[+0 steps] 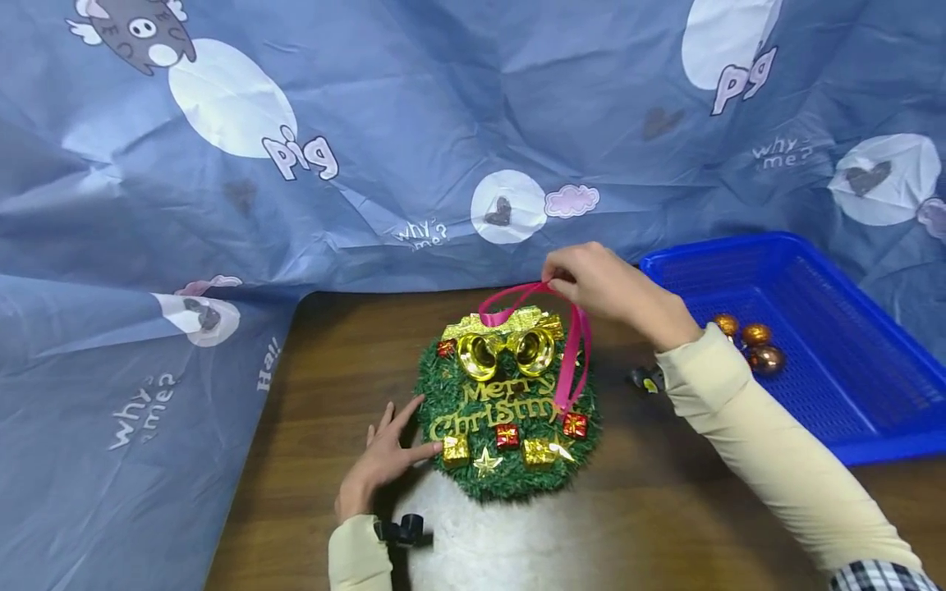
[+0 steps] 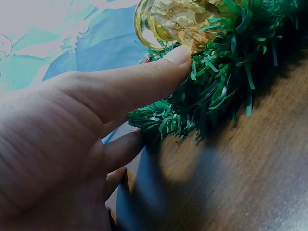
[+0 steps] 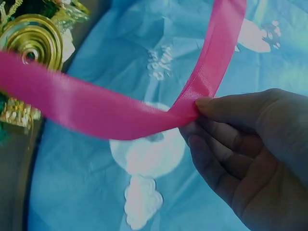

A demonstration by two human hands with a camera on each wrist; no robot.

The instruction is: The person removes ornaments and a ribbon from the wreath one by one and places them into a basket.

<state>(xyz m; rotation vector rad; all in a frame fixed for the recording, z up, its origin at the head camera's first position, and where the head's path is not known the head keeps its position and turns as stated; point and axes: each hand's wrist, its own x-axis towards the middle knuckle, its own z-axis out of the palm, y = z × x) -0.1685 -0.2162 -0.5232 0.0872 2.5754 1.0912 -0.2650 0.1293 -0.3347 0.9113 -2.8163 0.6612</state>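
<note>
- Keep your left hand [image 1: 384, 460] flat, fingers straight against the left edge of the Christmas wreath [image 1: 510, 410], which lies on the wooden table [image 1: 310, 394].
- Your right hand [image 1: 606, 287] pinches the pink ribbon loop [image 1: 569, 345] above the gold bells [image 1: 506, 351]; lift gently, untwisted.

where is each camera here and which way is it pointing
Head: sits above, looks forward and down at the wreath on the table; shows both hands and sleeves.
Left wrist: sits low behind the left hand, looks along its straight fingers touching the wreath's edge.
Right wrist: sits behind the right hand, looks at it pinching the pink ribbon.
Shared: head and right wrist views both show the ribbon and a gold bell.
</note>
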